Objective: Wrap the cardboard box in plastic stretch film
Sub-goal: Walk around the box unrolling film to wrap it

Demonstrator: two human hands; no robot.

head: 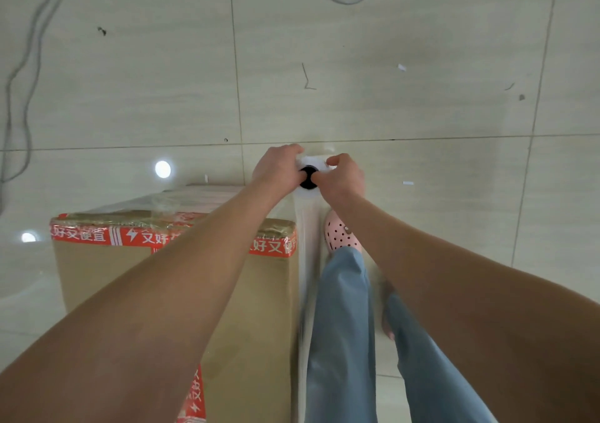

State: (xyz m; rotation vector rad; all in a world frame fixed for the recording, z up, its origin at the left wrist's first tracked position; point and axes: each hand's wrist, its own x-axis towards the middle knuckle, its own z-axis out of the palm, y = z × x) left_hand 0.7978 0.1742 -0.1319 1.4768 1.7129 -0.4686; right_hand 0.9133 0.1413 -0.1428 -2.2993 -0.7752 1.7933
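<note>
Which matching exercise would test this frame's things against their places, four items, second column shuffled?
Things:
1. brown cardboard box with red printed tape
2. white roll of plastic stretch film
3. pink perforated clog
4. grey cable loop

Places or states:
A. on the tiled floor at the view's top edge
B. worn, just right of the box
C. gripped by the left hand and right hand
D. lower left of the view, clear film over its top

Pairs: 1-D, 2-C, 3-B, 4-A.
</note>
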